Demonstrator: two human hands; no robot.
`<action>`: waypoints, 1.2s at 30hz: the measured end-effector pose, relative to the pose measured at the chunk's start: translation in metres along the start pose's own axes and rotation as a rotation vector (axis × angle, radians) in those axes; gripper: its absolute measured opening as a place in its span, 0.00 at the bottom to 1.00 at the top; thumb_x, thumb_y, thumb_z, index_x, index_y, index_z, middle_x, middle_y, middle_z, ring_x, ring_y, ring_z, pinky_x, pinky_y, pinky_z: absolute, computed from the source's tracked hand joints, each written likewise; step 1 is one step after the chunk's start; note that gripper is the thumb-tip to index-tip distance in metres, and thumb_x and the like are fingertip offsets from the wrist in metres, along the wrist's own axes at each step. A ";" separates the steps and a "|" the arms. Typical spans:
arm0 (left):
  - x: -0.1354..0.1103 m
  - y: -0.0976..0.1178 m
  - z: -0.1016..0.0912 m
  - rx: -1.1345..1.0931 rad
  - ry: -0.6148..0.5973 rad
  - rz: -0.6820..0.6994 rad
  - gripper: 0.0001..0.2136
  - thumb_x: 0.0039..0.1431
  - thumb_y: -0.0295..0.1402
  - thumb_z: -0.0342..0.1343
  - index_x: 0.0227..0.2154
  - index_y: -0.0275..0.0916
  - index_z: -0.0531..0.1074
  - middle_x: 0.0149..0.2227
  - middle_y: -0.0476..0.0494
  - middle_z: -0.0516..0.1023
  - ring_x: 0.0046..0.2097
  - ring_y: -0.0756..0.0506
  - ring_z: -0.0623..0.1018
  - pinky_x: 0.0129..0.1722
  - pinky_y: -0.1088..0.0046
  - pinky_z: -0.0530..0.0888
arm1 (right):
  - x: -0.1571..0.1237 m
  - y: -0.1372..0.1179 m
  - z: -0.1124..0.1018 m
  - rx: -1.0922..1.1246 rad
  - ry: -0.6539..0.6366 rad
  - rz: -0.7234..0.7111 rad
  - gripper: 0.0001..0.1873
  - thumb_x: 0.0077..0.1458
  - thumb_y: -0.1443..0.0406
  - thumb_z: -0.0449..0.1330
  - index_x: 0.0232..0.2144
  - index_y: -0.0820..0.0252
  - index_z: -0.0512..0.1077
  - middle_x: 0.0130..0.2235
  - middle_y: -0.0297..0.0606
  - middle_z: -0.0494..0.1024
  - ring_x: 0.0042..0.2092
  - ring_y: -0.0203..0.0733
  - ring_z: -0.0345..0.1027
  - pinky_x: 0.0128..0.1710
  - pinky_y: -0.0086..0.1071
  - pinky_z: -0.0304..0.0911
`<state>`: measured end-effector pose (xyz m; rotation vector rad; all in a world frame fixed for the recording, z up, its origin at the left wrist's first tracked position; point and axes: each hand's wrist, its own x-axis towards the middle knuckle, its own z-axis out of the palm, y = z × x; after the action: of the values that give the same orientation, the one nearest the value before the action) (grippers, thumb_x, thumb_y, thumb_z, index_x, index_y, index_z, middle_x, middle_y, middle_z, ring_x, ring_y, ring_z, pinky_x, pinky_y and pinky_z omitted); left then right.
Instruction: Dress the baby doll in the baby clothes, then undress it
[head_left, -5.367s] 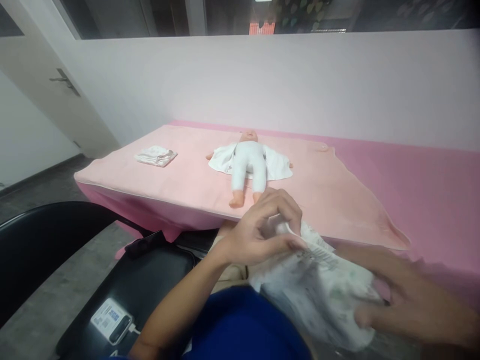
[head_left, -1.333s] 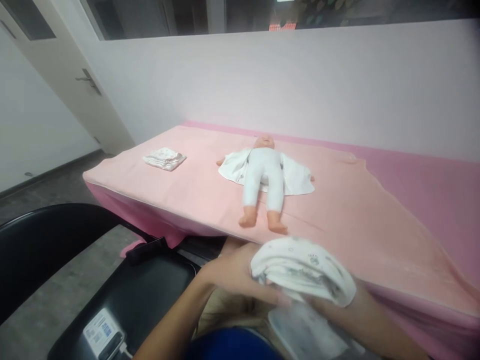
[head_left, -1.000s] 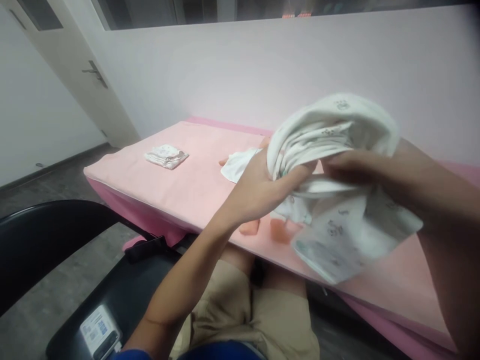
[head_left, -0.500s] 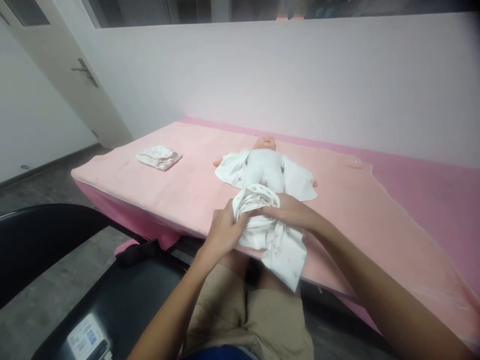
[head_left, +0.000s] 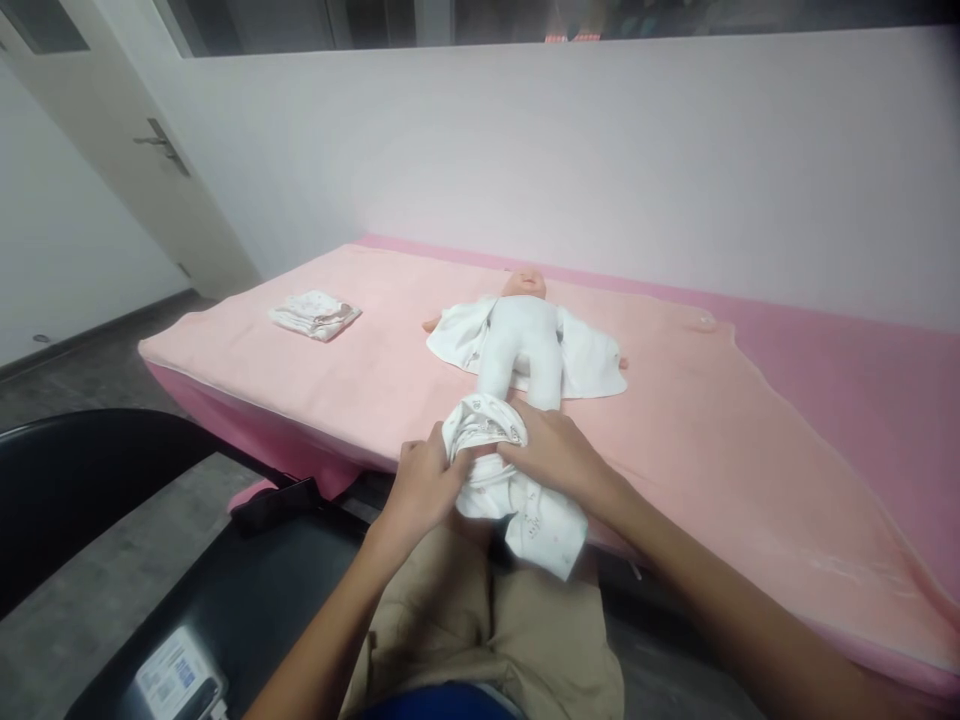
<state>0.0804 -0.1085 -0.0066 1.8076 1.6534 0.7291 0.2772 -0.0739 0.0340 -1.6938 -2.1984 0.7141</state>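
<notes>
Fingers (head_left: 520,458) gripping both sides, printed garment (head_left: 486,496) bunched between, part hanging below

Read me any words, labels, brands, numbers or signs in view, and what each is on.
No text is readable.
White device on the black chair: blue and grey label print, too small and blurred.
Patterned garment being held: small printed marks, too fine to make out.
Folded cloth: faint print, unreadable.

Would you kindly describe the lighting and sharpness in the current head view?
Head view: the wall is softly lit; the top right corner darkens; print on the patterned cloth looks soft; pale streaks mark the pink blanket; the door slants, probably partly wide-angle distortion.
</notes>
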 end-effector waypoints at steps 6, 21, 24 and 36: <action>-0.001 -0.001 0.005 0.144 0.016 0.082 0.14 0.72 0.41 0.45 0.41 0.40 0.73 0.35 0.45 0.82 0.41 0.38 0.81 0.58 0.53 0.65 | -0.004 0.006 0.017 -0.079 0.098 -0.072 0.24 0.59 0.63 0.61 0.58 0.56 0.68 0.47 0.45 0.81 0.46 0.54 0.75 0.40 0.35 0.61; 0.059 -0.019 0.013 -0.469 0.132 0.334 0.13 0.68 0.38 0.56 0.51 0.38 0.73 0.53 0.38 0.77 0.56 0.38 0.76 0.57 0.61 0.73 | 0.025 0.036 -0.011 0.302 0.118 -0.366 0.11 0.57 0.62 0.63 0.43 0.57 0.77 0.41 0.37 0.82 0.42 0.50 0.75 0.43 0.38 0.67; 0.073 -0.017 0.008 -0.522 0.011 0.384 0.16 0.71 0.40 0.54 0.55 0.37 0.71 0.55 0.38 0.77 0.57 0.38 0.77 0.57 0.61 0.73 | 0.041 0.045 -0.022 0.295 0.078 -0.419 0.08 0.54 0.63 0.66 0.38 0.57 0.76 0.40 0.36 0.81 0.42 0.49 0.75 0.43 0.39 0.67; 0.085 -0.002 -0.042 -0.199 -0.210 0.389 0.18 0.70 0.42 0.51 0.59 0.48 0.73 0.63 0.43 0.73 0.67 0.38 0.67 0.66 0.58 0.66 | 0.046 0.105 -0.025 0.834 -0.014 -0.150 0.25 0.62 0.42 0.60 0.49 0.51 0.70 0.41 0.36 0.75 0.38 0.44 0.71 0.37 0.35 0.67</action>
<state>0.0550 -0.0218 0.0218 2.0029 1.0672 0.8031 0.3627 -0.0041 -0.0050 -1.0779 -1.6283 1.3480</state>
